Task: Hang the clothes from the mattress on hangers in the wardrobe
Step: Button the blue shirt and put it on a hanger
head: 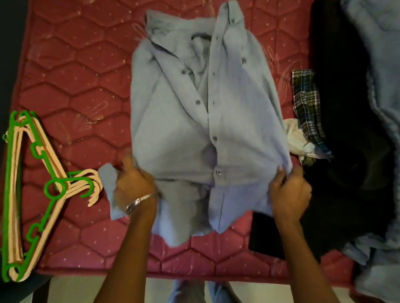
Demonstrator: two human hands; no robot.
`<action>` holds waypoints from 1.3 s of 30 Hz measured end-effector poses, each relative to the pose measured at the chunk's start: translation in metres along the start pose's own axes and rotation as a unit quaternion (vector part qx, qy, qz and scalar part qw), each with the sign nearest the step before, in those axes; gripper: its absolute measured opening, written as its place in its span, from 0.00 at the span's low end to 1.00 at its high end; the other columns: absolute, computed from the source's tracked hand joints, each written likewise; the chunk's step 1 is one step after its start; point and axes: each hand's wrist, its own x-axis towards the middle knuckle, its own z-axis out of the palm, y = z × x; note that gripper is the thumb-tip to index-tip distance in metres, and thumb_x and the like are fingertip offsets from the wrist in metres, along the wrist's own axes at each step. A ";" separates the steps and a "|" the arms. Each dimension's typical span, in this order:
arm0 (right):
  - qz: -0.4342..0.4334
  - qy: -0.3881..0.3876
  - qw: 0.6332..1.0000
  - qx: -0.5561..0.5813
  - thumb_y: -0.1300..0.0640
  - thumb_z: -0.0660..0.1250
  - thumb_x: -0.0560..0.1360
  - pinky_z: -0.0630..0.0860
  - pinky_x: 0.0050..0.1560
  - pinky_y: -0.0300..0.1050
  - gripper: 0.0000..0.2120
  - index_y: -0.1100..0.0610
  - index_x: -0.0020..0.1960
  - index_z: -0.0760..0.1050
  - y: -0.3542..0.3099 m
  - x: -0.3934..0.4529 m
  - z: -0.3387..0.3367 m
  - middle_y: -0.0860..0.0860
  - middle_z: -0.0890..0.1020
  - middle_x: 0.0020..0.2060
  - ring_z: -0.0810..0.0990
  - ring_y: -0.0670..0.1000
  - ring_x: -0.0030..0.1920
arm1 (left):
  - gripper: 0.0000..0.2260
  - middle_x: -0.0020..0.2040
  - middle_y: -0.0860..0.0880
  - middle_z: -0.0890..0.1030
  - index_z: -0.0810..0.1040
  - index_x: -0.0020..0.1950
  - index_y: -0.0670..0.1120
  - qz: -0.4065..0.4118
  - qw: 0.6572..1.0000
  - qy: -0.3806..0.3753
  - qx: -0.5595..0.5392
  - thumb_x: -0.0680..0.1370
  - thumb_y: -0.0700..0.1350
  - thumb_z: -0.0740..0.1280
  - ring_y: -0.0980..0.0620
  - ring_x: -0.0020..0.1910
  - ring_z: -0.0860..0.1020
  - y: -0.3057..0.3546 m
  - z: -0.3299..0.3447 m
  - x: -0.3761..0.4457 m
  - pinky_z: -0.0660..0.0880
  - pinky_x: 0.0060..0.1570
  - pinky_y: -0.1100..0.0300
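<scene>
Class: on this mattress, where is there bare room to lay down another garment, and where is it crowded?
Bare mattress shows between the hangers and the blue shirt, running up to the far left. A thin strip lies along the near edge. The right side is crowded: checked cloth, black garment, denim.

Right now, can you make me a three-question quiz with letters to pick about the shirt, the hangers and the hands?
1. Where is the hanger pile? A) left of the blue shirt B) on top of it C) on the floor
2. What colour is the top hanger? A) red B) green C) black
3. What are both hands doing? A) resting flat B) holding hangers C) gripping the shirt

Answers: 1 A, it lies near the mattress edge; 2 B, green tops the pink ones; 3 C, left hand and right hand bunch its lower part.
</scene>
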 end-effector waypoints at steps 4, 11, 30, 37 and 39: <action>0.104 -0.151 0.962 -0.203 0.53 0.62 0.78 0.73 0.52 0.59 0.17 0.64 0.60 0.66 0.043 -0.039 -0.009 0.68 0.75 0.56 0.75 0.68 0.56 | 0.24 0.57 0.32 0.76 0.63 0.74 0.54 0.006 0.982 -0.098 0.159 0.79 0.40 0.50 0.31 0.56 0.75 -0.037 0.008 -0.044 0.73 0.50 0.42; -0.214 -0.070 0.973 -0.055 0.70 0.70 0.65 0.66 0.49 0.49 0.15 0.63 0.52 0.79 -0.010 -0.015 0.028 0.64 0.77 0.47 0.75 0.66 0.49 | 0.20 0.51 0.37 0.75 0.79 0.58 0.43 0.216 0.975 -0.043 -0.008 0.68 0.31 0.64 0.36 0.46 0.76 0.006 0.017 -0.039 0.75 0.44 0.47; -0.118 -0.170 0.978 0.043 0.64 0.65 0.74 0.70 0.39 0.36 0.06 0.64 0.45 0.81 -0.062 0.019 0.113 0.58 0.84 0.40 0.82 0.56 0.41 | 0.07 0.47 0.42 0.84 0.84 0.48 0.41 0.094 0.975 -0.179 -0.090 0.74 0.37 0.67 0.43 0.48 0.81 0.098 0.083 0.004 0.76 0.49 0.59; -0.143 -0.180 0.956 0.180 0.68 0.66 0.75 0.67 0.39 0.24 0.06 0.66 0.48 0.81 -0.063 -0.003 0.104 0.59 0.83 0.41 0.78 0.50 0.40 | 0.03 0.38 0.42 0.83 0.83 0.43 0.38 0.042 0.940 -0.205 -0.268 0.73 0.34 0.68 0.44 0.36 0.82 0.096 0.080 -0.012 0.81 0.41 0.47; -0.173 -0.174 0.956 0.161 0.68 0.67 0.74 0.67 0.40 0.23 0.07 0.66 0.50 0.81 -0.061 -0.004 0.103 0.60 0.83 0.43 0.78 0.51 0.40 | 0.04 0.37 0.43 0.82 0.83 0.45 0.36 0.052 0.934 -0.206 -0.289 0.74 0.32 0.68 0.45 0.36 0.81 0.095 0.075 -0.013 0.81 0.42 0.48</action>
